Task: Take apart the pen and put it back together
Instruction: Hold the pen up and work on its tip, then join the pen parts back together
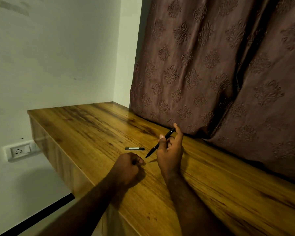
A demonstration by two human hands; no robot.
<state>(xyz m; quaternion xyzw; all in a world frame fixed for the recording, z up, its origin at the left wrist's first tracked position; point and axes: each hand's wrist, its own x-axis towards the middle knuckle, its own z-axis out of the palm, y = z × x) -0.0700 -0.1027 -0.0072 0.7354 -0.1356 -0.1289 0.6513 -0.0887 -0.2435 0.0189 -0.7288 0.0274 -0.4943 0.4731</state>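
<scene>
The right hand [170,150] holds the black pen [160,142] up off the table [85,126]. Its thumb and fingers are wrapped round the top half. The pen slants down, with its point toward the left hand [128,165].

The left hand is curled up tight at the pen's point. It looks to be pinching a thin refill [144,158] that sticks out there. The bit is very small, so I am not fully sure.

The pen cap [134,148] lies flat on the table, just past the left hand. It touches nothing.

I think the step now is sliding the refill out. To do it well, hold the pen steady and pull straight along the pen, not sideways. A thin refill can bend. Pull slowly, so a small spring, if there is one, does not jump away.

The curtain [211,65] hangs right beside the right hand along that side of the table, so there is little room there. The far end of the table is bare wood with lots of room. The open edge on the left hand's side is near, above the wall socket [18,151]. Put parts down by the cap, well in from that edge, so nothing rolls off.
</scene>
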